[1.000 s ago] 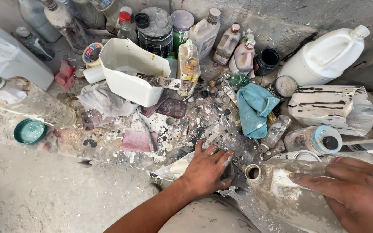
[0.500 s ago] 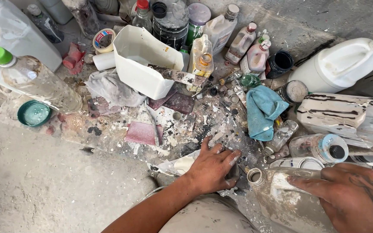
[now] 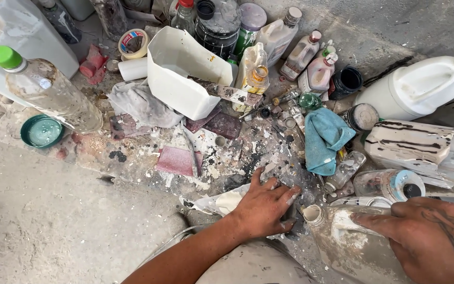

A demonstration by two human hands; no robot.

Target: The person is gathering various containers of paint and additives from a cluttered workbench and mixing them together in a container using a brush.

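My left hand (image 3: 265, 205) lies palm down with fingers spread on a paint-smeared white scrap (image 3: 222, 202) on the dirty floor; what is under the palm is hidden. My right hand (image 3: 432, 236) grips a clear plastic bottle (image 3: 348, 242), caked with white residue, lying on its side at the lower right. The bottle's uncapped mouth (image 3: 311, 214) points left, close to my left fingertips.
A blue cloth (image 3: 324, 138) lies just beyond my hands. A cut white container (image 3: 182, 73), several small bottles (image 3: 306, 52), a white jug (image 3: 421, 87), a green-capped bottle (image 3: 48, 87), a teal lid (image 3: 41, 131) and a tape roll (image 3: 134, 43) crowd the far side.
The view has shifted so the clutter sits lower and further right in frame. My left hand stays pressed down on the scrap and my right hand keeps its hold on the bottle.
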